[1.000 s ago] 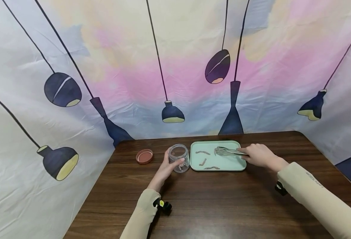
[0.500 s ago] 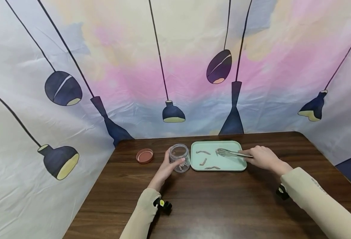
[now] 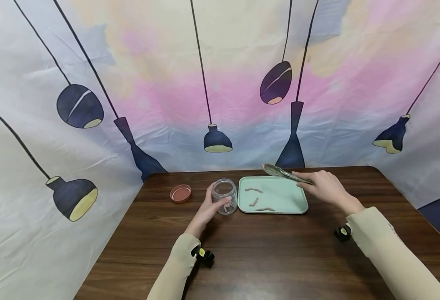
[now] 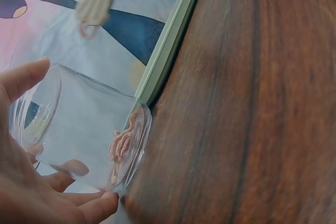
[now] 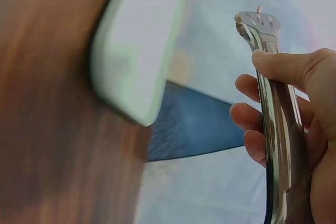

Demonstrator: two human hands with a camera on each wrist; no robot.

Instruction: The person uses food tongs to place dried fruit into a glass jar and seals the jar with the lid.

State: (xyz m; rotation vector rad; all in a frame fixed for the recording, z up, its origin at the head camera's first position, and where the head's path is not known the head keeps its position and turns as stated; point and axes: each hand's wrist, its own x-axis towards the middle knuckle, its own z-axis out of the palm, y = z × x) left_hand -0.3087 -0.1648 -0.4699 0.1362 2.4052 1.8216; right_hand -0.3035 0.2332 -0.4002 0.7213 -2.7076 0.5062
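My left hand (image 3: 208,209) grips a clear jar (image 3: 233,203), which stands lidless on the table against the tray's left end. Thumb and fingers wrap its sides, and several pinkish worm-like strips (image 4: 122,146) lie at its bottom. My right hand (image 3: 326,188) holds metal tongs (image 3: 285,173) above the back of the pale green tray (image 3: 285,199), thumb on one arm and fingers curled round the other. From the tong tips (image 4: 95,8) a pink loop of the same kind hangs in the left wrist view. Three more worm-like strips (image 3: 254,190) lie on the tray's left half.
A reddish-brown lid (image 3: 180,193) lies left of the jar on the dark wooden table (image 3: 265,254). Behind the table's back edge hangs a cloth backdrop (image 3: 167,100) printed with lamps. Each wrist carries a small black camera (image 3: 204,256).
My right hand has lifted the tongs from the tray up to its back edge, taking a worm-like strip off the tray. The left hand and jar have stayed in place.
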